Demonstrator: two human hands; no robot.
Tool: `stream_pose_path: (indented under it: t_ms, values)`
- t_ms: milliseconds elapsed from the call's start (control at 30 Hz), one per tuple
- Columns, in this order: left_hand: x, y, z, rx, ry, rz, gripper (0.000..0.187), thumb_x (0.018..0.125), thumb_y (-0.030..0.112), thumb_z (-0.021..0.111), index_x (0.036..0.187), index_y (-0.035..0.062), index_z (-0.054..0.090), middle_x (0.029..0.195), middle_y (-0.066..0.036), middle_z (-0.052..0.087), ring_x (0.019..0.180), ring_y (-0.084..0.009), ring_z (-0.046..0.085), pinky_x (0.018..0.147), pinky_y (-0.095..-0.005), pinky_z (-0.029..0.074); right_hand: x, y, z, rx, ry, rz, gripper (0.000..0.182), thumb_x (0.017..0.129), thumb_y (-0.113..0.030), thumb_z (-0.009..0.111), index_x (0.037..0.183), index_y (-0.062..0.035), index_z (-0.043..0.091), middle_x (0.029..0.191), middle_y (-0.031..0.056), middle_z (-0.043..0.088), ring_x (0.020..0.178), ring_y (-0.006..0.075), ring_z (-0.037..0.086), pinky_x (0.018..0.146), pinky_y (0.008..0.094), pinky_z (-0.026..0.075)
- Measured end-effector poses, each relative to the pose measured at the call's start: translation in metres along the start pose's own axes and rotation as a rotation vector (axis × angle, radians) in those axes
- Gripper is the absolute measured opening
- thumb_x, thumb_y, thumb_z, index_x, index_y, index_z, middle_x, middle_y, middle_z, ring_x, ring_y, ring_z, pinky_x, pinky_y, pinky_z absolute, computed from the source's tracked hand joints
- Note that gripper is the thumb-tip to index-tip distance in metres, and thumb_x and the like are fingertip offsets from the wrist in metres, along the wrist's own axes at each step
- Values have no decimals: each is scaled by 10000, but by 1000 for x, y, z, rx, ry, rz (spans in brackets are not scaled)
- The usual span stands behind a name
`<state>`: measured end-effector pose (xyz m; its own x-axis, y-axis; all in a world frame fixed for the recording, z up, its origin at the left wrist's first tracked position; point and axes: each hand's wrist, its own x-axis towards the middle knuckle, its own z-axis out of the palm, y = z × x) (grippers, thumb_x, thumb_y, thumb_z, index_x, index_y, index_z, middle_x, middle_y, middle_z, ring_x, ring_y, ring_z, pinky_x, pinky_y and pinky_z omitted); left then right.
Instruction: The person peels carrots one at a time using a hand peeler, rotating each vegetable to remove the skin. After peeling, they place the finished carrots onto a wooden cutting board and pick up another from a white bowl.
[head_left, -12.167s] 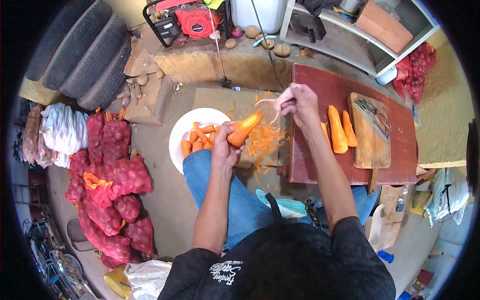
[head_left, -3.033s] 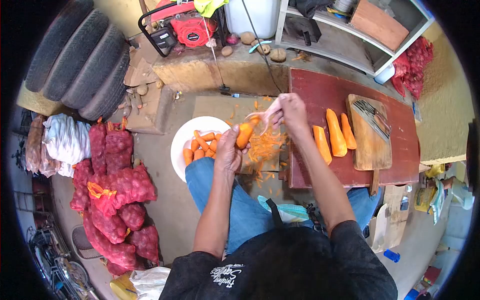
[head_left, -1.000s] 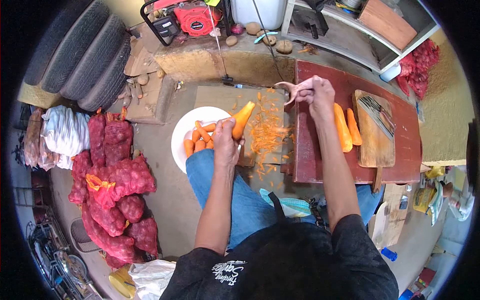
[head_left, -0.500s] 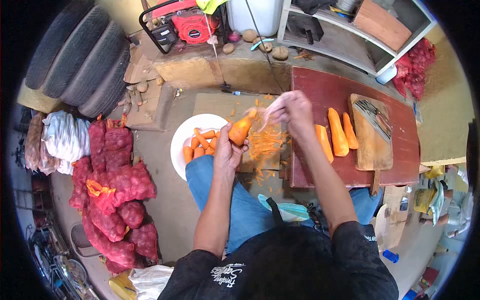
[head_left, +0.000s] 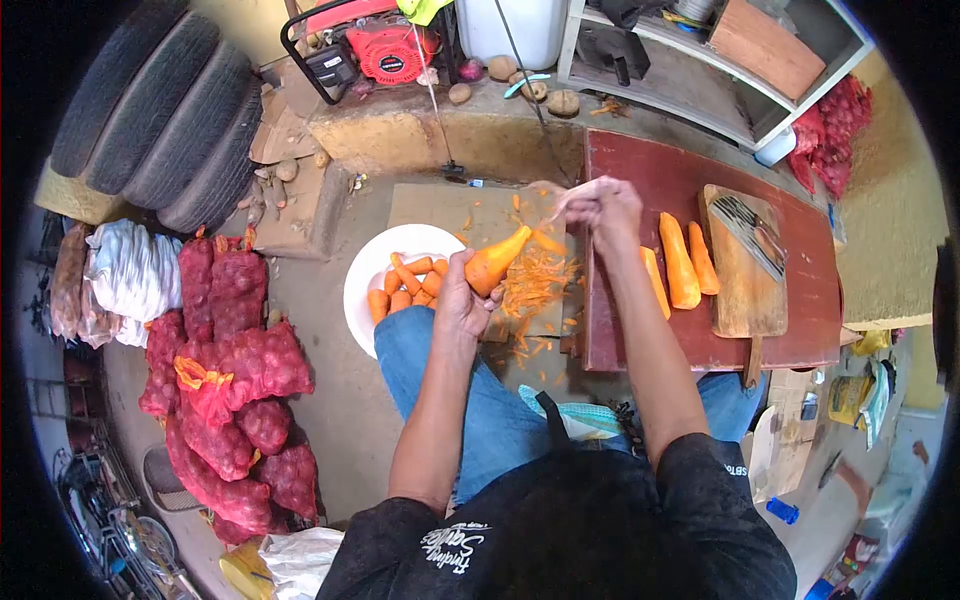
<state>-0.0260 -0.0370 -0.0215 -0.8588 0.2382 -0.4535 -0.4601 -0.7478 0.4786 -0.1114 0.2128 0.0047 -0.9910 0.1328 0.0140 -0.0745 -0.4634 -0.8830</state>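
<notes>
My left hand [head_left: 464, 308] is closed around the thick end of a peeled-looking orange carrot [head_left: 497, 262], its narrow end pointing up and right. To its right, my right hand [head_left: 608, 212] is raised near the red table's left edge, apart from the carrot. Its fingers are curled, and a thin pale shape, smeared by motion, sticks out leftward; I cannot make it out. Beside my left hand, several smaller carrots [head_left: 405, 283] lie in a white basin [head_left: 372, 252]. Orange peelings [head_left: 535, 285] are heaped on cardboard [head_left: 425, 208] below my hands.
On the red table [head_left: 640, 165] lie large orange carrots [head_left: 680, 265] and a wooden board [head_left: 745, 300] with knives [head_left: 750, 235]. Red net sacks [head_left: 240, 370] pile up at left, below stacked tyres [head_left: 165, 120]. A red generator [head_left: 385, 55] stands on the back ledge.
My right hand has moved slightly right and up, away from the carrot. The carrot's narrow end now tilts a little further right in my left hand.
</notes>
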Motion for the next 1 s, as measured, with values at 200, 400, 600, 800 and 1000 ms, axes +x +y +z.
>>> stream_pose_path:
  t_ms: [200,400,600,800,1000]
  values:
    - [-6,11,0,-82,14,24,281,946,370,601,1034,104,580,875,-78,639,563,-182,539,436,-260,388,-4,-42,20,-144,-68,-25,297,1060,-242,477,946,18,565,772,183,697,599,224,697,514,314,598]
    - [0,4,8,-23,3,75,337,932,360,625,1109,73,611,862,-96,643,651,-198,584,539,-295,458,-26,-15,36,-11,-106,89,246,1029,-253,563,1005,-19,492,810,149,681,614,184,687,508,307,607]
    - [-2,9,5,-18,-32,10,356,940,408,576,1089,86,608,799,-94,643,606,-182,583,492,-292,440,-46,2,49,-64,-133,188,223,1025,-226,568,998,-18,492,822,158,685,617,192,690,518,316,614]
    - [-9,9,3,-7,-14,9,358,952,424,530,1066,91,593,766,-94,637,521,-145,517,441,-258,371,1,0,9,-121,-1,-5,251,1048,-252,521,1017,-4,507,805,157,686,620,198,691,536,316,611]
    - [-2,12,9,-112,-31,16,380,958,418,517,1064,65,607,808,-79,611,523,-145,498,452,-269,370,-42,-14,58,-229,-251,166,181,1053,-185,484,1018,-7,484,792,177,692,591,214,689,515,308,595]
